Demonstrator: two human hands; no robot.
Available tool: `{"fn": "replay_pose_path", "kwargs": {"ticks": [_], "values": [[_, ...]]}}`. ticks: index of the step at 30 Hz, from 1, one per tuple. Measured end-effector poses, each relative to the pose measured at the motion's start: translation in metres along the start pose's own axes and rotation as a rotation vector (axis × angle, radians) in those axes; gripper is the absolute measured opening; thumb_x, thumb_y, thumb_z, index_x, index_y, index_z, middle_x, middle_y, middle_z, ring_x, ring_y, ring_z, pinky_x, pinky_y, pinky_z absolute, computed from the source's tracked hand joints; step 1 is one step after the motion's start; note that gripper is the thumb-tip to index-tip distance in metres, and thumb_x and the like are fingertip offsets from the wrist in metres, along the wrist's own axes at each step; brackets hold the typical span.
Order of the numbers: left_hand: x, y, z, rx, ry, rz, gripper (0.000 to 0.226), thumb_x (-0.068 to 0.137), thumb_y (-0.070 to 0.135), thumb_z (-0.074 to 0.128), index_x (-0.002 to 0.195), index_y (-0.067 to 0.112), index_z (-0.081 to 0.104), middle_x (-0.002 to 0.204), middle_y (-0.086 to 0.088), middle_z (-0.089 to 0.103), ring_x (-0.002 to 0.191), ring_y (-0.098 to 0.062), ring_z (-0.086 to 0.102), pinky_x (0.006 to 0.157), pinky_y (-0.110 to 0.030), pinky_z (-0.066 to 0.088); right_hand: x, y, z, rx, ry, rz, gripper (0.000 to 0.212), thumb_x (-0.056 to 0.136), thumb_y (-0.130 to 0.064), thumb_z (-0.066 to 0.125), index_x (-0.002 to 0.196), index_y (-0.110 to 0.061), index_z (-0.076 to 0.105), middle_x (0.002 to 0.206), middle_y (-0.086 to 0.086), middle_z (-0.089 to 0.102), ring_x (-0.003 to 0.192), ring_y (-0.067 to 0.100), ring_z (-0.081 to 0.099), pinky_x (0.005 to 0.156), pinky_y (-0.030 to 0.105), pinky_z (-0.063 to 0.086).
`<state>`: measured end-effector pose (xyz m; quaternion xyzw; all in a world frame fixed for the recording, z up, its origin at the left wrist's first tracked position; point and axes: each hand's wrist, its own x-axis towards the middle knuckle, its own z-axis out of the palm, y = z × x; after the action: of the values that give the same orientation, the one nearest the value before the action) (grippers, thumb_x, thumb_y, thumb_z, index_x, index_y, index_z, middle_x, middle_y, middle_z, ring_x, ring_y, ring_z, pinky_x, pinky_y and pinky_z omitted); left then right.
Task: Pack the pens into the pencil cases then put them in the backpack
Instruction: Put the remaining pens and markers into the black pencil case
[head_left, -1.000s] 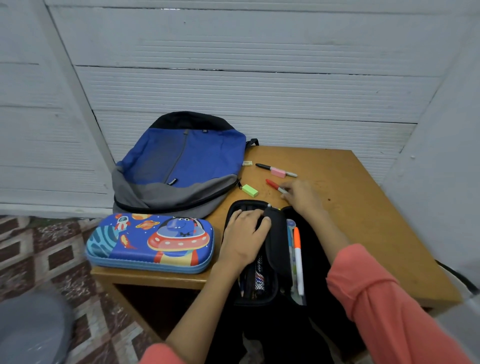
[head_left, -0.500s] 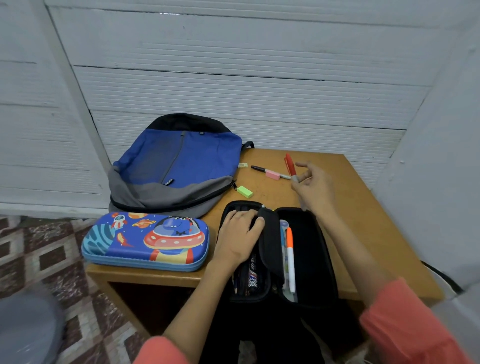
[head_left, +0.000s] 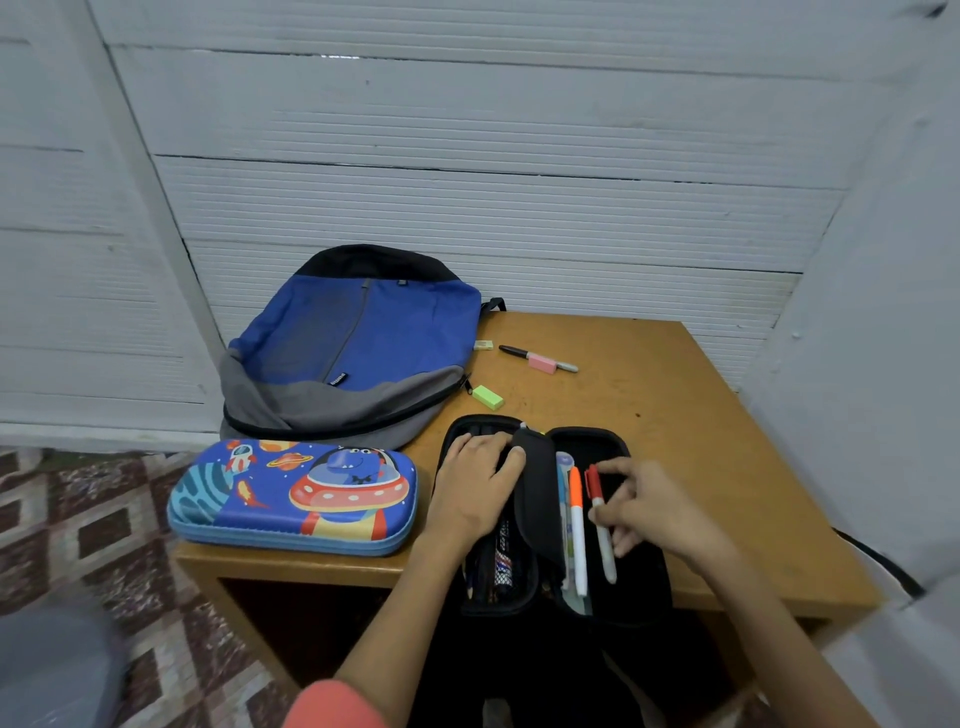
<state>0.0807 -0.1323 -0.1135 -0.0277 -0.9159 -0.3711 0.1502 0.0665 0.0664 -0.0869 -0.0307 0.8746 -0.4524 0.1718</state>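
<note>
Bare worktop (head_left: 701, 415) lies beyond my right hand (head_left: 655, 512), which pinches the red pen (head_left: 605, 556); my left hand (head_left: 475, 486) presses flat-fingered on the black case (head_left: 641, 587).

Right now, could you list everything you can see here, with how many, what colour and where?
table: one, brown wood
backpack: one, blue, grey and black, back left of the table
space-print pencil case: one, blue, closed, front left
black pencil case: one, open, front middle
orange-capped pen: one, white body, in its right half
red-capped pen: one, white body, beside the orange-capped pen
marker: one, black, back of the table
pink eraser: one, lying across the marker
green eraser: one, by the backpack
left hand: resting on the black pencil case's left half
right hand: pinching the red-capped pen
</note>
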Motion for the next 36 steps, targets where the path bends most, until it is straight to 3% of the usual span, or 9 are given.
{"fn": "replay_pose_path", "kwargs": {"ticks": [6, 14, 20, 29, 33, 36], "values": [[-0.001, 0.002, -0.001, 0.002, 0.004, 0.001, 0.028, 0.1, 0.029, 0.038, 0.098, 0.012, 0.061, 0.093, 0.002, 0.062, 0.087, -0.002, 0.037, 0.099, -0.026, 0.027, -0.002, 0.002, 0.004, 0.016, -0.02, 0.006, 0.067, 0.081, 0.008, 0.068, 0.141, -0.002, 0.041, 0.073, 0.02, 0.066, 0.05, 0.026, 0.064, 0.056, 0.036, 0.059], [0.0, 0.001, 0.0, -0.013, 0.011, 0.007, 0.027, 0.1, 0.028, 0.039, 0.096, 0.013, 0.061, 0.089, 0.006, 0.06, 0.085, -0.004, 0.039, 0.099, -0.028, 0.029, -0.001, 0.007, 0.007, -0.004, -0.022, -0.014, 0.065, 0.082, 0.007, 0.066, 0.141, -0.001, 0.041, 0.076, 0.025, 0.069, 0.051, 0.024, 0.065, 0.061, 0.035, 0.06], [0.0, 0.001, 0.0, -0.017, 0.021, 0.02, 0.028, 0.1, 0.026, 0.04, 0.092, 0.01, 0.061, 0.086, 0.001, 0.062, 0.081, -0.005, 0.039, 0.096, -0.028, 0.031, 0.001, 0.008, 0.007, 0.005, -0.029, -0.014, 0.064, 0.082, 0.006, 0.068, 0.14, -0.001, 0.042, 0.076, 0.021, 0.069, 0.05, 0.022, 0.066, 0.058, 0.031, 0.058], [0.0, 0.0, 0.001, -0.007, 0.003, -0.01, 0.029, 0.1, 0.029, 0.039, 0.095, 0.01, 0.061, 0.091, 0.0, 0.063, 0.089, -0.009, 0.044, 0.097, -0.029, 0.031, 0.006, 0.003, 0.003, -0.012, -0.072, 0.009, 0.063, 0.082, 0.005, 0.069, 0.138, -0.001, 0.043, 0.079, 0.027, 0.069, 0.054, 0.025, 0.067, 0.063, 0.036, 0.06], [0.0, 0.001, 0.0, -0.009, 0.007, -0.001, 0.029, 0.1, 0.029, 0.039, 0.098, 0.012, 0.062, 0.094, 0.001, 0.063, 0.086, -0.004, 0.039, 0.097, -0.027, 0.03, 0.016, -0.002, -0.003, -0.067, 0.015, -0.001, 0.049, 0.086, -0.007, 0.069, 0.131, -0.007, 0.05, 0.064, 0.015, 0.069, 0.05, 0.023, 0.065, 0.059, 0.036, 0.059], [0.0, 0.001, 0.0, -0.005, 0.004, 0.005, 0.029, 0.1, 0.029, 0.038, 0.101, 0.012, 0.062, 0.097, 0.001, 0.064, 0.088, -0.004, 0.039, 0.1, -0.026, 0.028, 0.036, -0.009, -0.008, -0.152, 0.203, -0.099, 0.032, 0.088, -0.015, 0.067, 0.119, -0.012, 0.06, 0.066, 0.002, 0.065, 0.052, 0.016, 0.06, 0.055, 0.033, 0.052]]}}
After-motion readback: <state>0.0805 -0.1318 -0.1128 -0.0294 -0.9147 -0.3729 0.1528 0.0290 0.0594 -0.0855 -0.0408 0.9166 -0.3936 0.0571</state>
